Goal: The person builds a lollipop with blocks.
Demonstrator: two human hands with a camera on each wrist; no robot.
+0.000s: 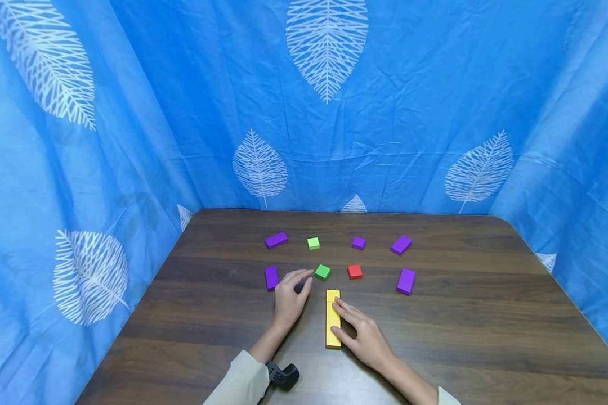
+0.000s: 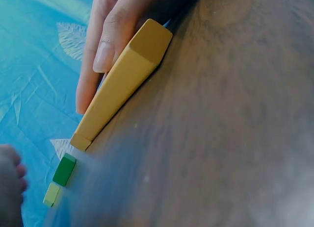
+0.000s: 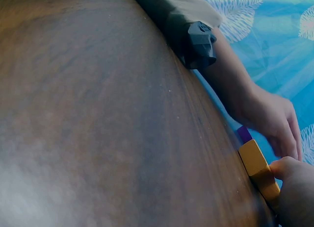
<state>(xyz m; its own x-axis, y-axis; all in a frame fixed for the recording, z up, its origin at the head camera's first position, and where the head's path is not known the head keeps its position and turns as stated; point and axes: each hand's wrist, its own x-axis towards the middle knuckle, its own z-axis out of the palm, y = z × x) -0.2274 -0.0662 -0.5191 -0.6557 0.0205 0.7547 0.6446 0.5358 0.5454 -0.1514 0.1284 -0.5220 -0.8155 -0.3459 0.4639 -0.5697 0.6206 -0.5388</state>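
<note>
Two yellow blocks (image 1: 332, 323) lie end to end in a straight row, a short one at the far end and a longer one nearer. My right hand (image 1: 367, 336) rests along their right side, its fingers reaching forward and the thumb touching the longer block. In the left wrist view the right fingers (image 2: 104, 55) lie against the yellow row. My left hand (image 1: 290, 301) hovers relaxed to the left, its fingertips close to a dark green block (image 1: 322, 272) and holding nothing. A purple block (image 1: 271, 278) stands just left of it, partly behind the hand.
A light green block (image 1: 313, 243), a small purple block (image 1: 358, 243) and a red block (image 1: 354, 272) lie farther back. Longer purple blocks (image 1: 276, 240) sit toward both sides, including one at right (image 1: 405, 281). A blue leaf-patterned curtain (image 1: 385, 112) borders the wooden table (image 1: 486, 315).
</note>
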